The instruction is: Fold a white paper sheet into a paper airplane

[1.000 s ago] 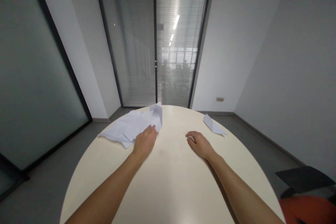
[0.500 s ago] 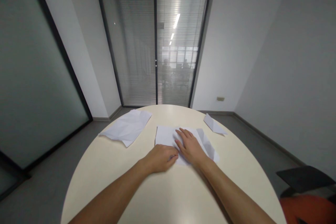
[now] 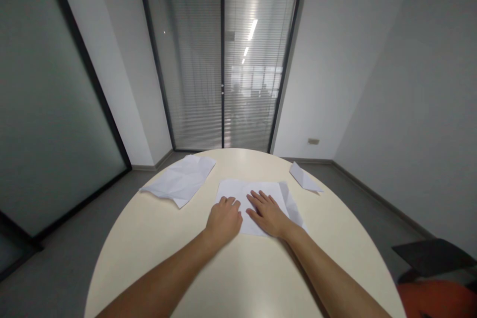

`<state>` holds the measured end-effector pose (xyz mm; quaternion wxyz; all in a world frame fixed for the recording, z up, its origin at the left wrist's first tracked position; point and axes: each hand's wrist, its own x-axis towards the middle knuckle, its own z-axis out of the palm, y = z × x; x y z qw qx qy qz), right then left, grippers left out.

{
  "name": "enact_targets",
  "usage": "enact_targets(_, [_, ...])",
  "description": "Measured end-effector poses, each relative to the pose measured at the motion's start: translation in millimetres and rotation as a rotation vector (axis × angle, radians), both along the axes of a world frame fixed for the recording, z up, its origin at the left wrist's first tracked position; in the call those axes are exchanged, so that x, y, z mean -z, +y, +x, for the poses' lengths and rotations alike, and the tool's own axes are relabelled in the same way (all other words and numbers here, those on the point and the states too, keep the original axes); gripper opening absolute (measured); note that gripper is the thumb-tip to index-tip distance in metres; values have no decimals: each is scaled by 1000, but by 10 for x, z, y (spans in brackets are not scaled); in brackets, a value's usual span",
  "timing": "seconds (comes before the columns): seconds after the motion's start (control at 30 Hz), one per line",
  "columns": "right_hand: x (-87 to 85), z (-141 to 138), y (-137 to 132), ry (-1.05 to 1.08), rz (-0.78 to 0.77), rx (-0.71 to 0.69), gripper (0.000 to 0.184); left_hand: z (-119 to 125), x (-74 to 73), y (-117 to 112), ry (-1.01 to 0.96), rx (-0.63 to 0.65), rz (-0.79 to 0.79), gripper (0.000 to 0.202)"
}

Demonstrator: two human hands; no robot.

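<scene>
A white sheet of paper (image 3: 244, 188) lies on the table in front of me, with a creased, folded part along its right side. My right hand (image 3: 269, 213) rests palm down on the middle of the sheet, its fingers spread and stretched out. On the sheet's left part lies my left hand (image 3: 225, 219), palm down, with the fingers slightly bent and a little apart. Neither hand grasps anything that I can see.
A crumpled white sheet (image 3: 184, 179) lies at the table's far left edge. Near the far right edge is a smaller folded paper (image 3: 303, 177). The round cream table (image 3: 246, 276) has a chair with a red seat (image 3: 437, 298) at its right.
My left hand has turned and shifted slightly left; its curled fingers have loosened and now lie on the paper. The right hand has moved slightly toward me and lies flatter.
</scene>
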<state>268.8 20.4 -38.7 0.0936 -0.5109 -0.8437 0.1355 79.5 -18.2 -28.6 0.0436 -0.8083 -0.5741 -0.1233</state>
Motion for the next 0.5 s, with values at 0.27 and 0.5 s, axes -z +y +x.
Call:
enact_targets(0.27, [-45,-16,-36,28,-14,-59,64,-4,-1,53,41,-54,11,25])
enact_targets(0.5, [-28,-18,-23,34,-28,-69,65,-7,36,87,-41,-56,-39,31])
